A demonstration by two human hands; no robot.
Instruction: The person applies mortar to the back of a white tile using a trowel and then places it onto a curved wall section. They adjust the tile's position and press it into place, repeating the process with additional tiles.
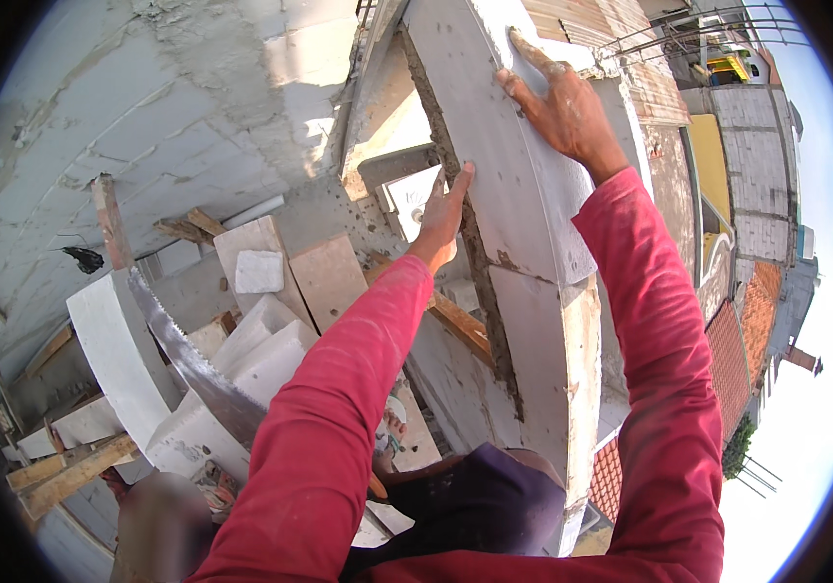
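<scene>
A long white lightweight concrete block point(494, 146) lies on top of the wall, with grey mortar point(480, 262) along its inner edge. My right hand point(567, 112) rests on the block's upper outer side, fingers stretched out and apart, dusty with white. Against the inner edge, my left hand point(444, 216) has its fingers extended upward, touching or very near the block. Neither hand is wrapped round anything. A second white block point(538, 360) sits nearer to me in the same row, with a thin joint between the two.
A handsaw point(188, 350) with a wooden handle stands among white blocks point(120, 355) at lower left. Timber pieces point(76, 476) lie there too. Another person's blurred head point(159, 525) shows at bottom left. Beyond the wall, tiled roofs point(728, 340) lie lower down at right.
</scene>
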